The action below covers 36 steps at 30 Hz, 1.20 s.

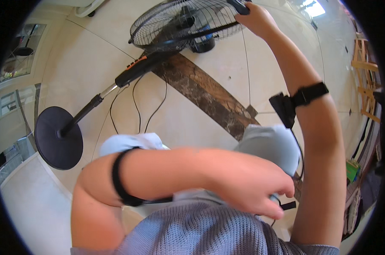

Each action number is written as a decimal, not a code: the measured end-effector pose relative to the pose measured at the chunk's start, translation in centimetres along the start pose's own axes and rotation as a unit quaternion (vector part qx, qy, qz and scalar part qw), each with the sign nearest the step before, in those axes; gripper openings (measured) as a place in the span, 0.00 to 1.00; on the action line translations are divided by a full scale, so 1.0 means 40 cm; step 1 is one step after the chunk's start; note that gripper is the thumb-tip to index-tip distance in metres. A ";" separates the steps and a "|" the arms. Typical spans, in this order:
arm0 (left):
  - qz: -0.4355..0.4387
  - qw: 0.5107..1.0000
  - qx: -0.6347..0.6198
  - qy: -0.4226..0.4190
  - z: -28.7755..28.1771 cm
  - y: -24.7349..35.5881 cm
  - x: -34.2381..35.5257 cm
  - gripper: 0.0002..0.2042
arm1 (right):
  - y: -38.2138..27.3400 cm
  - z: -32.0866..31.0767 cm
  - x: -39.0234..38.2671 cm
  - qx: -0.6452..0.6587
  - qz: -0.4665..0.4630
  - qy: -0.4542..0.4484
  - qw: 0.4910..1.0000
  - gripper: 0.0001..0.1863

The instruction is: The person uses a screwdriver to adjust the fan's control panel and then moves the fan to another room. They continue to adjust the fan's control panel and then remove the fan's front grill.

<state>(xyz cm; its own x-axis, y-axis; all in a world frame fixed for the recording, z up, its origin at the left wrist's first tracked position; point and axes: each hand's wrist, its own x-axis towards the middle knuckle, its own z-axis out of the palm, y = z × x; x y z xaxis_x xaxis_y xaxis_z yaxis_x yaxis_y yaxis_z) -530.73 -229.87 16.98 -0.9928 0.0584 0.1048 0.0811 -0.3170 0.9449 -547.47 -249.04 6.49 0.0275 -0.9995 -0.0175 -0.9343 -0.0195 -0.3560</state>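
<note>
**Reaching out to a tilted fan with the right hand, the left hand close to the body**

The step in hand appears to be handling the black standing fan [148, 68] at its wire cage [158, 25]. The right hand [258, 20] is closed round a black piece [238, 6] at the cage's rim; whether that piece belongs to the fan, I cannot tell. The left hand [267, 187] is blurred and half curled, thumb apart from the fingers, with nothing seen in its grip, just by the person's right knee [267, 146].

The fan leans across the far left part of the floor [192, 114]: its round base [58, 146] is near the floor's left edge, its cage toward the far edge. How much of it rests on the floor is unclear. I judge that the next move calls for a steady right grip and perhaps the free left hand on the pole [89, 108], minding the loose black cord [165, 91] below.

The floor is pale, glossy tile, crossed diagonally by a brown marble band [209, 100]. Along its left edge are white-framed glass panels [24, 55]; by its right edge stands a wooden frame [365, 66], perhaps a chair, with a small green item [352, 171] nearer.
</note>
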 end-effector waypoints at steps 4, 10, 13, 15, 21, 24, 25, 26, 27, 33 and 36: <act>-0.014 0.979 -0.099 0.179 -0.255 -0.041 -0.309 0.14 | 0.011 0.030 0.016 0.114 0.045 0.014 0.992 0.20; -0.418 0.644 0.297 0.568 -0.443 -0.237 -0.629 0.29 | 0.096 0.051 -0.080 0.166 0.042 0.008 0.985 0.26; -0.507 0.635 0.288 0.506 -0.454 -0.368 -0.718 0.38 | 0.164 0.056 -0.139 0.214 0.075 -0.006 0.974 0.22; -0.509 0.669 0.253 0.480 -0.465 -0.432 -0.740 0.42 | 0.196 0.074 -0.171 0.197 0.094 -0.023 0.976 0.21; -0.418 0.786 0.130 0.437 -0.475 -0.556 -0.693 0.39 | 0.249 0.174 -0.273 0.232 0.142 -0.083 0.959 0.13; -0.369 0.765 0.185 0.495 -0.450 -0.580 -0.687 0.35 | 0.281 0.217 -0.246 0.290 0.162 -0.052 0.942 0.11; -0.376 0.749 0.183 0.513 -0.438 -0.585 -0.688 0.34 | 0.292 0.225 -0.223 0.312 0.181 -0.015 0.933 0.11; -0.384 0.724 0.190 0.541 -0.426 -0.585 -0.692 0.34 | 0.297 0.237 -0.196 0.323 0.100 0.004 0.941 0.11; -0.385 0.704 0.195 0.564 -0.413 -0.584 -0.696 0.33 | 0.299 0.248 -0.171 0.301 0.131 -0.038 0.944 0.11; -0.461 0.547 0.240 0.657 -0.313 -0.574 -0.722 0.32 | 0.181 0.324 -0.035 0.320 0.130 -0.056 0.937 0.18; -0.479 0.526 0.276 0.646 -0.288 -0.588 -0.756 0.31 | 0.072 0.368 -0.028 0.475 0.158 -0.128 0.856 0.19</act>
<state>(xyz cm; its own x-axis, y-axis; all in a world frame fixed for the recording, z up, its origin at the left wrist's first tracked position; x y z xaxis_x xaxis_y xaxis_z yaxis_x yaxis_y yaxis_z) -503.64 -235.08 -11.97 0.1974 -0.8645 -0.4622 -0.8522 -0.3844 0.3549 -544.98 -247.59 -8.28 0.0168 -0.9099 -0.4144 -0.2022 0.4028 -0.8927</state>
